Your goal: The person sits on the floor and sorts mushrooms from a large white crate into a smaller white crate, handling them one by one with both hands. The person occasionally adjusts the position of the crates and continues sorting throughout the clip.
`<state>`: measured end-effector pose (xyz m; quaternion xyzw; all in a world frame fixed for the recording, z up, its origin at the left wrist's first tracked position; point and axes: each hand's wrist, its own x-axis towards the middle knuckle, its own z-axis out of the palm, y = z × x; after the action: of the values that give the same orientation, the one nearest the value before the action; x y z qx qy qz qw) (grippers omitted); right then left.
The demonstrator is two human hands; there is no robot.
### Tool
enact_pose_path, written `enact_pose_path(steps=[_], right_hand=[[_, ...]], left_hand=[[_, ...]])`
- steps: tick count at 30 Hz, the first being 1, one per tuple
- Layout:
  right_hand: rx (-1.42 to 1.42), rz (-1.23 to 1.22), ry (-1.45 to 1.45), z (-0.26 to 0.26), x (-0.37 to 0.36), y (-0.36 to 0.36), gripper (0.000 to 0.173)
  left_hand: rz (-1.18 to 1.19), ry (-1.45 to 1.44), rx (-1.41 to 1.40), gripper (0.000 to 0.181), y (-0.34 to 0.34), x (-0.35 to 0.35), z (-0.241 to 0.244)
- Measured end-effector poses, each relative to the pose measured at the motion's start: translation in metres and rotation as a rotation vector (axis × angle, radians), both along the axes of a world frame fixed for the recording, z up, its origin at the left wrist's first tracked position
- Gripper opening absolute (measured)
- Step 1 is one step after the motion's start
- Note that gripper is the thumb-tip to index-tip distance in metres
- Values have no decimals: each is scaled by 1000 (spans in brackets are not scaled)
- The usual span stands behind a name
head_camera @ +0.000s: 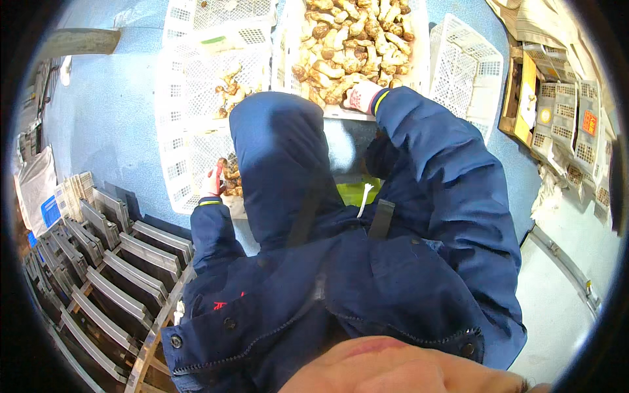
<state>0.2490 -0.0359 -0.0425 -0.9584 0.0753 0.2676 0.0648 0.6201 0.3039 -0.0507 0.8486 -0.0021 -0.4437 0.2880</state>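
Note:
My right hand (pixel 362 96), in a white and pink work glove, reaches over the near edge of a white plastic crate (pixel 422 49) heaped with brown-capped mushrooms (pixel 361 44). Its fingers touch a mushroom at the front of the heap; whether they grip it is unclear. On the left, my left hand (pixel 212 182), gloved in white and red, is at the near white mesh crate (pixel 179 169). A brown mushroom cap (pixel 222 163) shows at its fingers. More mushrooms (pixel 235 182) lie beside it, partly hidden by my knee.
A middle-left crate (pixel 196 93) contains a few mushrooms (pixel 230 93); another crate (pixel 233 14) stands beyond. To the right is a white mesh basket (pixel 454 69). Stacked crates (pixel 565 113) stand farther right. Metal-edged frames (pixel 128 275) fill the lower left. Blue floor (pixel 108 123) surrounds the crates.

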Motion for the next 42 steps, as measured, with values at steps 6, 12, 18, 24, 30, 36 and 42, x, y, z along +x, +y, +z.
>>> enact_pose_path(steps=[6,12,18,24,30,36,42], right_hand=[[139,-236,-19,16,-4,-5,19],[658,-1152,-462,73,-31,-41,40],[1503,-1512,-1234,134,-27,-23,39],[1314,-1230,-1291,175,4,33,42],[1081,-1146,-1210,176,12,34,31],[1248,-1299,-1136,186,10,28,35],[1559,-1300,-1097,201,32,55,43]], left_hand=[[40,-64,-387,50,-46,8,14],[-299,-135,-793,32,-165,-61,136],[-1123,-419,-1006,32,-218,-176,186],[-193,610,-1155,33,-247,-209,169],[-367,490,-1241,37,-239,-179,170],[-150,806,-1283,37,-237,-178,174],[-207,915,-1354,34,-241,-182,174]])
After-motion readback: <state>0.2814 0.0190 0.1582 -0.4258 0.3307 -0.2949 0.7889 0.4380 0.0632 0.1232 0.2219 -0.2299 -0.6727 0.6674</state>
